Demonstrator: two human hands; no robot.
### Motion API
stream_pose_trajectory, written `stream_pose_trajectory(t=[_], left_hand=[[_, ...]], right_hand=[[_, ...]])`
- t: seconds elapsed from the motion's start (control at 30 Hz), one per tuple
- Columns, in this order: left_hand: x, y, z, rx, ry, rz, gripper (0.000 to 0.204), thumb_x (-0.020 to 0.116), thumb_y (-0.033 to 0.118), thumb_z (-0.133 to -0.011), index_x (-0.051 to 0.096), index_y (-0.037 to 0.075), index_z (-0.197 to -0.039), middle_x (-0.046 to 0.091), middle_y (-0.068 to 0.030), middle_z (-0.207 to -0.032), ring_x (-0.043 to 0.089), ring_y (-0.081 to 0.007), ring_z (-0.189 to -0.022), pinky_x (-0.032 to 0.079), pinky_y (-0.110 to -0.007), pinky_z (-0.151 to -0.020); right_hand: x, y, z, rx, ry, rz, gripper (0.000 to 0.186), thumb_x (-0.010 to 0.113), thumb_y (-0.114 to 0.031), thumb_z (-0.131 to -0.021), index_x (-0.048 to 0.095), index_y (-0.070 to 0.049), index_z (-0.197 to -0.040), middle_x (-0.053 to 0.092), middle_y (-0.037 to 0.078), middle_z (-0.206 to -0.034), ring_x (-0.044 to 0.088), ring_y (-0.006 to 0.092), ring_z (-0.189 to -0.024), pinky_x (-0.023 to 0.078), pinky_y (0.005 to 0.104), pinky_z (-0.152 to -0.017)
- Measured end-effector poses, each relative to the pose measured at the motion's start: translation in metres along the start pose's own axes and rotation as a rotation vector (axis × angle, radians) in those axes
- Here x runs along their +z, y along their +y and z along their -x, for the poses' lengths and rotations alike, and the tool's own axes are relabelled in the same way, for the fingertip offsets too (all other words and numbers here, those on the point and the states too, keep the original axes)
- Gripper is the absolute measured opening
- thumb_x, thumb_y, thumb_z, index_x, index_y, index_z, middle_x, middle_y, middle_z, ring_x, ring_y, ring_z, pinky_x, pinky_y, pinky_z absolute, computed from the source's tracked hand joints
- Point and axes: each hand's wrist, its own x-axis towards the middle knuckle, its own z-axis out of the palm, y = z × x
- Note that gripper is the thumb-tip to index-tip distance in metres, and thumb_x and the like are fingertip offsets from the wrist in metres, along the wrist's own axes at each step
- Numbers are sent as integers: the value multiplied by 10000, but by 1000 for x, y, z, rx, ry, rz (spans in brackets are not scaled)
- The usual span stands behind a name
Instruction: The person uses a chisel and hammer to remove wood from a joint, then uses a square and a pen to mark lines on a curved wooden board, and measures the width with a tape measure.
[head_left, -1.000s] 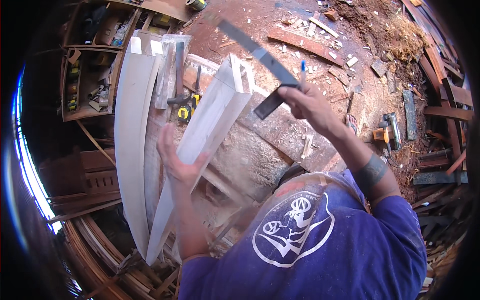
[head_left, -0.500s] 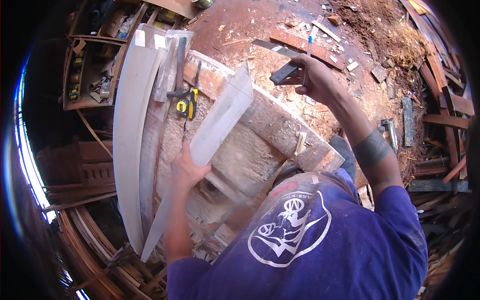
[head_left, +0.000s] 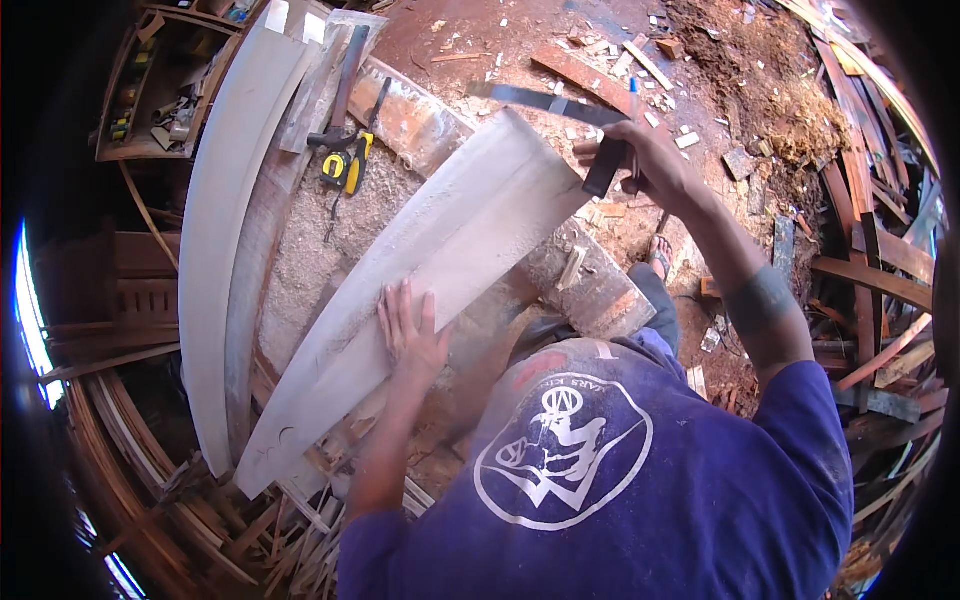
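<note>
A curved, pale wooden board (head_left: 440, 235) lies slanted across the bench, its broad face up. My left hand (head_left: 412, 335) rests on its near edge with the fingers laid out flat. At the board's far right end, my right hand (head_left: 655, 165) is closed around a try square (head_left: 604, 168) with a dark stock and a metal blade pointing left. A blue-capped pen (head_left: 634, 98) sticks up from the same hand. The stock is close to the board's end corner; whether it touches I cannot tell.
Left of the board are a yellow-black tape measure (head_left: 336, 168), a yellow-handled tool (head_left: 357, 168) and a hammer (head_left: 345, 95). Another curved board (head_left: 225, 225) lies farther left. A shelf (head_left: 150, 155) stands at far left. Wood scraps (head_left: 880, 290) are piled at right.
The board has turned from its narrow edge to show its broad face. My left hand has gone from gripping its edge to lying flat on it. The try square has come to the board's end.
</note>
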Motion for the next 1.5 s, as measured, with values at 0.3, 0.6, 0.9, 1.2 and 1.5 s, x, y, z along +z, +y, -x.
stream_pose_trajectory(t=[0.3, 0.6, 0.9, 1.2, 1.5], left_hand=[[-25, 40, -56, 48, 84, 453, 769, 797, 407, -814, 478, 55, -1420, 364, -245, -1548, 302, -479, -1454, 213, -622, -1186], [20, 58, -123, 425, -98, 125, 946, 817, 573, -711, 444, 275, -1528, 299, -139, -1638, 152, -487, -1518, 85, -727, -1158], [39, 51, -130, 455, -18, 222, 810, 767, 480, -732, 526, 302, -1485, 306, -135, -1642, 161, -507, -1507, 81, -723, -1164], [38, 52, -131, 439, -19, 212, 798, 762, 490, -730, 544, 298, -1473, 304, -129, -1645, 171, -508, -1504, 86, -720, -1163], [41, 49, -128, 434, -11, 230, 795, 760, 480, -724, 552, 284, -1466, 310, -144, -1638, 169, -513, -1503, 86, -722, -1161]], right_hand=[[53, 100, 85, 40, -283, -12, 272, 605, -345, -1014, 597, -73, -1021, 517, 7, -755, 417, 91, -630, 293, 283, -561], [82, 158, 53, -33, -153, -329, 301, 669, -248, -986, 704, 9, -1138, 707, 45, -932, 604, 102, -834, 494, 294, -763], [88, 196, 40, -137, -123, -613, 330, 677, -295, -986, 714, 24, -1058, 699, 31, -915, 589, 108, -820, 498, 299, -776], [87, 191, 49, -234, -47, -437, 339, 626, -307, -1023, 712, 16, -1076, 703, 34, -943, 600, 106, -863, 512, 296, -806], [85, 181, 56, -213, -80, -396, 343, 596, -287, -1040, 694, 24, -1146, 716, 49, -1008, 628, 114, -955, 526, 306, -892]])
